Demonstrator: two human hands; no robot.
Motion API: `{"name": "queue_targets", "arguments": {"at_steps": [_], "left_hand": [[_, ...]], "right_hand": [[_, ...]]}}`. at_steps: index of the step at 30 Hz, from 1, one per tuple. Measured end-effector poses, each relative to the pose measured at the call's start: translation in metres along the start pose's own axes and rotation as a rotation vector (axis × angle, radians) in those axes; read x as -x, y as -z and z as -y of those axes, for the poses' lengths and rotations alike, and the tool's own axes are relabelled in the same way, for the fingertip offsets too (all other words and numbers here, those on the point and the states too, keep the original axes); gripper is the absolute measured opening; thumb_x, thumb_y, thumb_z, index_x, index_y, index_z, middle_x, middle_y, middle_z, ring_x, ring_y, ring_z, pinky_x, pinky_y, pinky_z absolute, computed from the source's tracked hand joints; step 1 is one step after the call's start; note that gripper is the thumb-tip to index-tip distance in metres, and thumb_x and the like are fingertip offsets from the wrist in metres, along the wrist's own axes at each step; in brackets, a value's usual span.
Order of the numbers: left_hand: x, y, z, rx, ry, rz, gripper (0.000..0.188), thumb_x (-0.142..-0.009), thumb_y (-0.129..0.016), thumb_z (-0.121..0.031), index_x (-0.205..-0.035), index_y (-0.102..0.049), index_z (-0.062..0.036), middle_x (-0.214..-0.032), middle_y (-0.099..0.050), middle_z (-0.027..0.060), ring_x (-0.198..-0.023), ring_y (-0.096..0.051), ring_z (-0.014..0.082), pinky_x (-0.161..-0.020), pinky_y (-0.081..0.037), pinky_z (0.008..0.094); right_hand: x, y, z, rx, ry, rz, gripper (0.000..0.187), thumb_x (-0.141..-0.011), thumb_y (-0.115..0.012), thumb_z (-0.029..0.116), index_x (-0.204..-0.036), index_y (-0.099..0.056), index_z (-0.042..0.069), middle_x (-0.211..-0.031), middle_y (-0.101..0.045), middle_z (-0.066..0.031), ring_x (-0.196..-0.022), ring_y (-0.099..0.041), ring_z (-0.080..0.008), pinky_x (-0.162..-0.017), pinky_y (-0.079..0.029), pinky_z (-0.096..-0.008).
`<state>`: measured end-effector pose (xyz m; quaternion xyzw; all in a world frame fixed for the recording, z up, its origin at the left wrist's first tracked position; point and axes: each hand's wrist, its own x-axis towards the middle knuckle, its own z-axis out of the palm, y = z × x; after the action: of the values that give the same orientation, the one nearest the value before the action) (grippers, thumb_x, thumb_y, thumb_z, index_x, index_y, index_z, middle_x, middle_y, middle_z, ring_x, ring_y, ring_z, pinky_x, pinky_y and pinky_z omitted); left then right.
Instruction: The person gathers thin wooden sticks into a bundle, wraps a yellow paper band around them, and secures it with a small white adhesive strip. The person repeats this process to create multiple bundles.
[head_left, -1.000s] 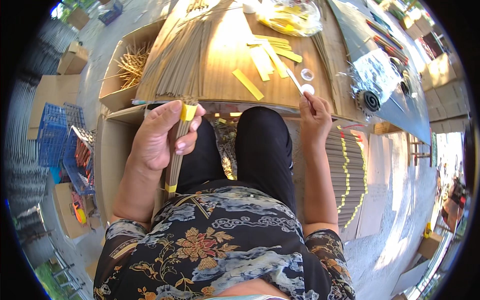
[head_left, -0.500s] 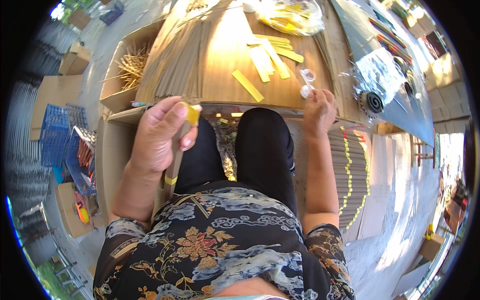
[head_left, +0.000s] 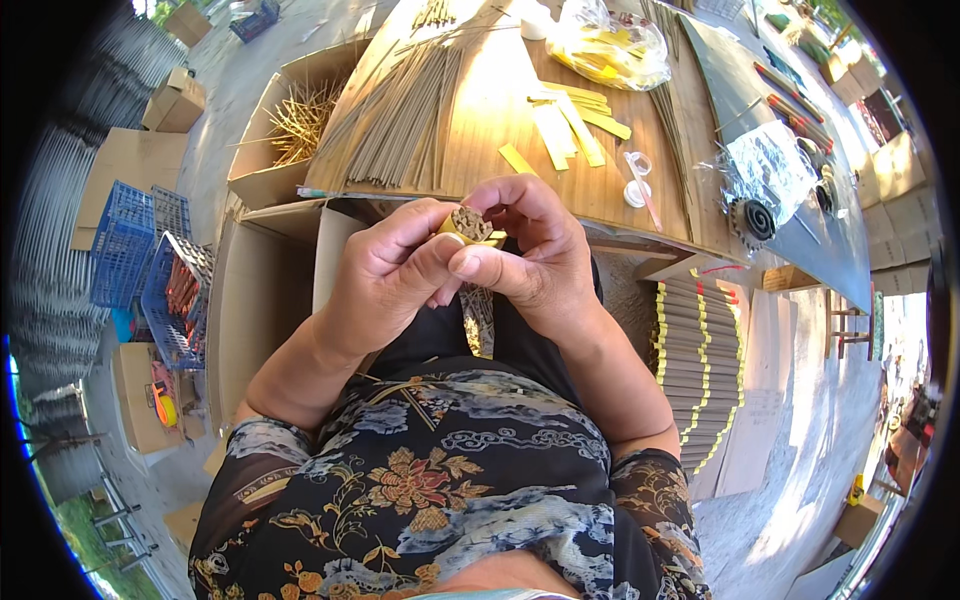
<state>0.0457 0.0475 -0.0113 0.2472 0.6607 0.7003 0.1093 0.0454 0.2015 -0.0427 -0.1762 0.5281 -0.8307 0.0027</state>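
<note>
In front of my body I hold a bundle of incense sticks (head_left: 470, 224), its round brown end tilted up toward me. A yellow paper strip (head_left: 453, 240) wraps around that end. My left hand (head_left: 395, 275) is closed around the bundle from the left, thumb near the rim. From the right, my right hand (head_left: 535, 265) pinches the strip against the bundle with its thumb; its other fingers curl behind. Past my hands, loose yellow strips (head_left: 575, 128) lie on the wooden table (head_left: 490, 130). A small white pot (head_left: 637, 194) with a thin stick across it stands on the table's right side.
Loose brown sticks (head_left: 400, 125) cover the table's left part, beside a carton of sticks (head_left: 300, 125). A plastic bag (head_left: 610, 48) of yellow strips lies at the back. Banded bundles (head_left: 700, 350) lie low right; blue crates (head_left: 125, 245) stand left.
My right hand has left the white pot, letting go of the thin white stick, and has come to the bundle. My left hand has moved right with the bundle, whose end now faces me.
</note>
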Motion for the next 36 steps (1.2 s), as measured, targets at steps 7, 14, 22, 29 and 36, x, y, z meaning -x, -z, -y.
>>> {"name": "queue_targets", "arguments": {"at_steps": [7, 14, 22, 29, 36], "left_hand": [[0.011, 0.005, -0.004, 0.327, 0.07, 0.135, 0.037, -0.09, -0.05, -0.026, -0.105, -0.052, 0.007, -0.072, -0.052, 0.0032, -0.053, -0.045, 0.0057, -0.046, -0.036, 0.0164], [0.014, 0.009, -0.008, 0.518, 0.21, 0.209, 0.04, -0.089, -0.05, -0.029, -0.104, -0.054, 0.0076, -0.075, -0.056, 0.0067, -0.048, -0.049, 0.0084, -0.043, -0.038, 0.0169], [0.014, 0.015, -0.005, 0.609, 0.283, 0.185, 0.038, -0.089, -0.049, -0.03, -0.096, -0.056, 0.0062, -0.073, -0.055, 0.0064, -0.046, -0.049, 0.0094, -0.041, -0.038, 0.0182], [0.013, 0.018, -0.01, 0.674, 0.334, 0.16, 0.035, -0.09, -0.048, -0.03, -0.089, -0.055, 0.004, -0.074, -0.055, 0.0094, -0.045, -0.048, 0.0106, -0.04, -0.038, 0.0193], [0.015, 0.024, -0.007, 0.736, 0.329, 0.218, 0.036, -0.089, -0.048, -0.031, -0.093, -0.054, 0.0041, -0.077, -0.054, 0.0109, -0.046, -0.048, 0.0108, -0.04, -0.038, 0.02]], "right_hand": [[0.003, -0.005, -0.001, -0.07, 0.14, 0.101, 0.028, -0.069, -0.075, 0.01, -0.084, -0.051, 0.006, -0.08, -0.052, 0.0005, -0.069, -0.049, -0.0058, -0.06, -0.042, -0.0191], [0.002, 0.0, 0.0, -0.042, 0.125, 0.214, 0.027, -0.069, -0.074, 0.008, -0.08, -0.05, 0.007, -0.076, -0.049, 0.0024, -0.069, -0.048, -0.0042, -0.061, -0.041, -0.0182], [0.0, 0.0, -0.001, -0.099, 0.055, 0.224, 0.024, -0.071, -0.072, 0.005, -0.081, -0.05, 0.006, -0.078, -0.049, 0.0017, -0.071, -0.049, -0.0042, -0.062, -0.041, -0.018], [0.002, -0.006, 0.016, -0.133, -0.053, 0.23, 0.02, -0.076, -0.067, 0.003, -0.085, -0.049, 0.003, -0.079, -0.052, -0.001, -0.074, -0.052, -0.0059, -0.064, -0.045, -0.019], [-0.004, -0.001, 0.007, -0.127, -0.016, 0.289, 0.017, -0.08, -0.062, 0.001, -0.092, -0.05, 0.001, -0.08, -0.056, -0.0029, -0.077, -0.058, -0.0097, -0.066, -0.048, -0.0208]]}}
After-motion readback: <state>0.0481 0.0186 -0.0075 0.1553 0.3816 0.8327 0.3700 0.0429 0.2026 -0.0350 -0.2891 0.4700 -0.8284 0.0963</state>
